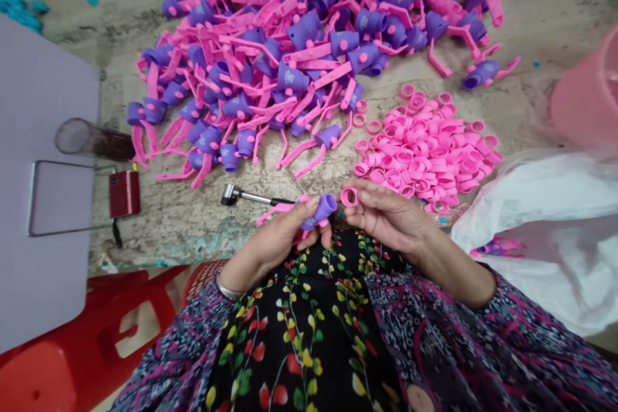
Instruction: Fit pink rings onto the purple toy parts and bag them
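Note:
My left hand (284,228) is closed around a purple plastic piece (322,209) with pink arms, its round open end pointing up and right. Between the fingertips of my right hand (389,215) is a small pink ring (349,197), held just right of that open end and apart from it. A heap of similar pink rings (425,148) lies just beyond my right hand. Farther off spreads a large pile of purple pieces with pink arms (290,77). Behind my left hand rests a hammer (251,196) with a dark head, its handle end partly hidden.
At left are a drinking glass (91,138) with dark contents, a small red box-like device (124,194) and a pale board (43,174). A red plastic stool (96,335) stands below. On the right sit a pink tub (586,90) and a white plastic bag (541,225).

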### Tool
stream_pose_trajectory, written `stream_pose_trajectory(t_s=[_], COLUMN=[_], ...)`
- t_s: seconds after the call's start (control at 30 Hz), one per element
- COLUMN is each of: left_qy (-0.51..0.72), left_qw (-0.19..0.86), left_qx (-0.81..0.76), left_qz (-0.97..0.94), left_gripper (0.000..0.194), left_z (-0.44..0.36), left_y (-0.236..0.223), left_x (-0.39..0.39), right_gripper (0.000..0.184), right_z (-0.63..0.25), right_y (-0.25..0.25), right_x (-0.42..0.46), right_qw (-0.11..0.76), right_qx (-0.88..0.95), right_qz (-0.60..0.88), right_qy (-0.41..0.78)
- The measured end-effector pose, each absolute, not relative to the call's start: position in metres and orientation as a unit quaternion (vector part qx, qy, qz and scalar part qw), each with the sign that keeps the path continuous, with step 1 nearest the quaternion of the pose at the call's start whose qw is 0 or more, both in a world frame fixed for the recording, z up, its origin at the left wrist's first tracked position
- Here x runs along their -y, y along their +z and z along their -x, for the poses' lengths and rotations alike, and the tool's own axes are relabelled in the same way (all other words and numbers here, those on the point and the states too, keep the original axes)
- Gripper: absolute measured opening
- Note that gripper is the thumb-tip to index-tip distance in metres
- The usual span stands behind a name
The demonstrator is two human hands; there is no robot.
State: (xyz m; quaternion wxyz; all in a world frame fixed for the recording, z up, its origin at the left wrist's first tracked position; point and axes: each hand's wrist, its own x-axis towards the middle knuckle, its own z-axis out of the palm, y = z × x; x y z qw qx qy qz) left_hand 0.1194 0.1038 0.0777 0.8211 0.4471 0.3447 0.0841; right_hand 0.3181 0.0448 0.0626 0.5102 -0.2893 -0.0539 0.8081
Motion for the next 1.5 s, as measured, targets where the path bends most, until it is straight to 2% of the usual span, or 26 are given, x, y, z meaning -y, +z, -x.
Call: stream_pose_trajectory(t_s=[0.13,0.43,0.7,1.5], left_qy=[0.086,0.073,0.061,-0.012], left_qw=[0.830,0.848,0.837,0.781], left_qx=[-0.344,-0.323,-0.331,-0.399], left_qz=[-0.430,-0.414,-0.432,-0.480], left_gripper=[0.048,0.042,0.041,0.059], left_z=[-0.1195,-0.1215,-0.1230,-0.1228], left_y=[0.0775,0.0782,0.0788,0.0758], left_x=[-0.1045,-0.1062,-0.1064,-0.1022], right_gripper=[0.030,0.017,0.020,0.026], right_z=[-0.3207,-0.3201,-0.3196,-0.3172], right_y=[0.0663,0.0711,0.0681,0.0685], right_x=[-0.0448,-0.0430,-0.0458,-0.0494], right_qw=[0.508,0.513,0.505,0.508], right_qx=[0.065,0.123,0.115,0.181], right_qz=[0.302,0.342,0.341,0.386], right_qy=[0.804,0.778,0.785,0.749])
